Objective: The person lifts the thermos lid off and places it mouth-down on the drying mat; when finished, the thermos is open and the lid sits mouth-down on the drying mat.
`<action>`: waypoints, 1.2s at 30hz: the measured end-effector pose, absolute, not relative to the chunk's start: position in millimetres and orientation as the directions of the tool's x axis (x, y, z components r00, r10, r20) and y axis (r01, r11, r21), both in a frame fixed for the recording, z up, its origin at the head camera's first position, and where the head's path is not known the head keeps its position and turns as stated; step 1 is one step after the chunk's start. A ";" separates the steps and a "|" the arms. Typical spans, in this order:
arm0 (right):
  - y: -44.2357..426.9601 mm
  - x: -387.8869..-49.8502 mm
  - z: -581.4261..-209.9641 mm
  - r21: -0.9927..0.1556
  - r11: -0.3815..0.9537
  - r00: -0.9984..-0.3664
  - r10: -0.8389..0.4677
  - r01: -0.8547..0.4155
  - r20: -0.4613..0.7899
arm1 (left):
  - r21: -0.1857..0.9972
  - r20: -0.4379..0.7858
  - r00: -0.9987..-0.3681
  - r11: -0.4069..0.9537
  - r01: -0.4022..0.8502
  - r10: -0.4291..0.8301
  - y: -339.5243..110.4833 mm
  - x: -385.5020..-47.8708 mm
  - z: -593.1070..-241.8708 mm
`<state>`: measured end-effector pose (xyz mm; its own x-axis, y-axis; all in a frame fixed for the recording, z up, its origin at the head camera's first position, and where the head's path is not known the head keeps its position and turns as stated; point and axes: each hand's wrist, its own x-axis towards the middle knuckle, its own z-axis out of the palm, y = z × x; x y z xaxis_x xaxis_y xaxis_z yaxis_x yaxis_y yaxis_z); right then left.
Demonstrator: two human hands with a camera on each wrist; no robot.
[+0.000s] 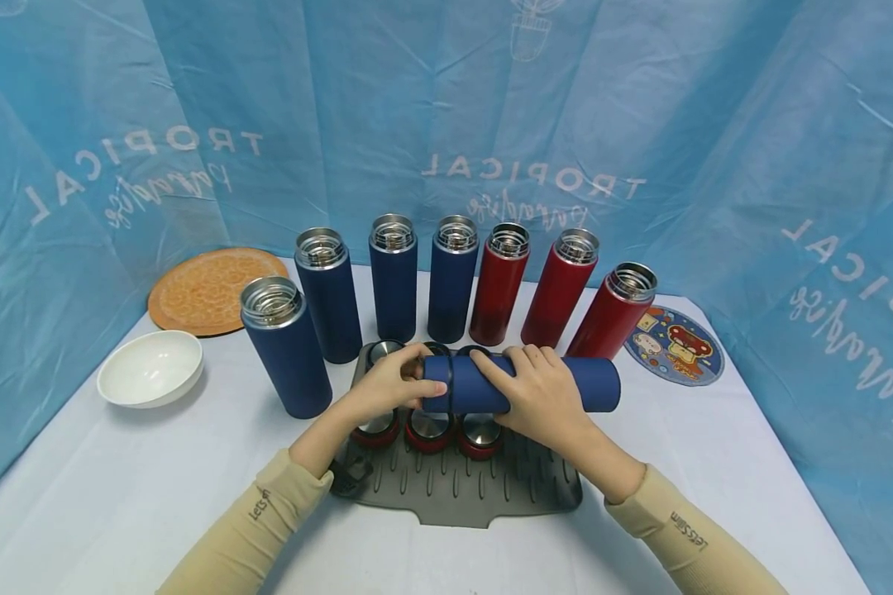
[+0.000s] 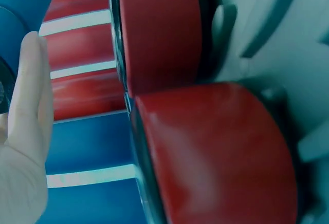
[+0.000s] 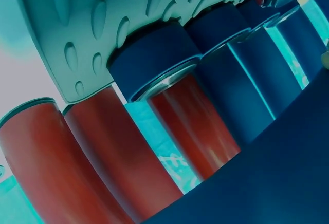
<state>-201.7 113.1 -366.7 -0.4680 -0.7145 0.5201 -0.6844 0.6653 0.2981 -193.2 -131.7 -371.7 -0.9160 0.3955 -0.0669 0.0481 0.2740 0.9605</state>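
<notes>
A dark blue thermos bottle (image 1: 594, 385) lies sideways in the air above a grey mat (image 1: 454, 494). My right hand (image 1: 545, 397) grips its body from above. At its left end, my left hand (image 1: 390, 384) pinches the blue lid (image 1: 437, 369) between thumb and fingers. Under the bottle, red lids (image 1: 429, 441) with steel tops stand in the mat's front row. Behind them is a row of blue lids (image 3: 154, 59), mostly hidden by hands and bottle in the head view. The left wrist view shows my left hand (image 2: 25, 136) beside two red lids (image 2: 216, 152).
Lidless blue bottles (image 1: 286, 351) and red bottles (image 1: 500, 285) stand in an arc behind the mat. On the left are a white bowl (image 1: 150, 369) and a round orange mat (image 1: 212, 289). A round bear-patterned mat (image 1: 677, 347) lies right. Blue curtains (image 1: 387, 99) surround the table.
</notes>
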 end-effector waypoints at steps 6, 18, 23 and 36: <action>112.9 -200.6 -366.8 0.286 0.667 -0.480 -0.714 -0.688 0.509 | 0.957 -0.084 -0.886 0.284 0.054 0.455 -133.1 -191.7 -373.8; 117.2 -201.7 -364.1 0.195 0.713 -0.557 -0.663 -0.673 0.500 | 0.793 0.330 -0.782 0.294 0.534 0.529 -131.3 -183.6 -368.0; 117.3 -202.7 -364.1 0.181 0.711 -0.553 -0.658 -0.679 0.512 | 0.786 0.323 -0.795 0.323 0.527 0.513 -130.1 -183.5 -364.6; 117.3 -201.9 -362.5 0.198 0.714 -0.542 -0.656 -0.672 0.525 | 0.900 0.169 -0.859 0.279 0.334 0.484 -133.4 -187.3 -364.7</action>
<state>-201.9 117.3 -362.5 -0.5420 -0.6561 0.5252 -0.6718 0.7137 0.1984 -187.3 -133.4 -364.7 -0.8589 0.4837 0.1685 0.3338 0.2790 0.9004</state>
